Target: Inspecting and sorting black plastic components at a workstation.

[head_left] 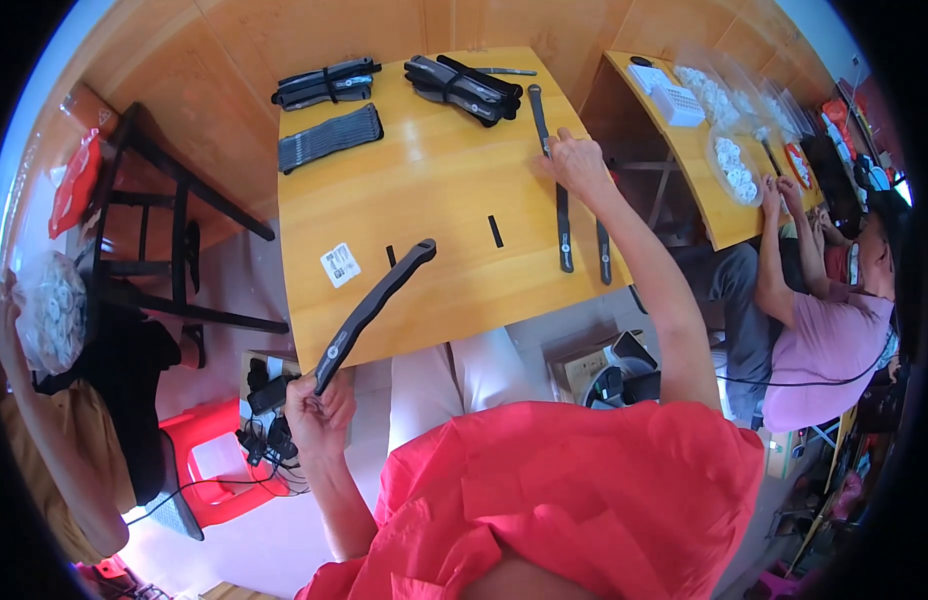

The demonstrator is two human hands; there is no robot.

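Observation:
In my left hand [320, 408], near the table's front left corner, the end of a dark grey strap [369, 300] is gripped. That strap slants up over the table, its rounded far end raised to the right. My right hand [577, 163] is stretched to the far right side, fingers curled round the middle of another long grey strap [563, 230] lying lengthwise there. Beside it is a further strap [604, 255] at the table's right edge, partly behind my forearm. Two short black strips [495, 231] and a white printed label [339, 265] lie on the tabletop.
At the back of the wooden table [434, 190] are two tied strap bundles [464, 88] and a flat strap stack [331, 138]. A co-worker [824, 340] sits at a side table [719, 215] on the right. Another person's arm holds a bag [52, 305] left, near a black stool [144, 200].

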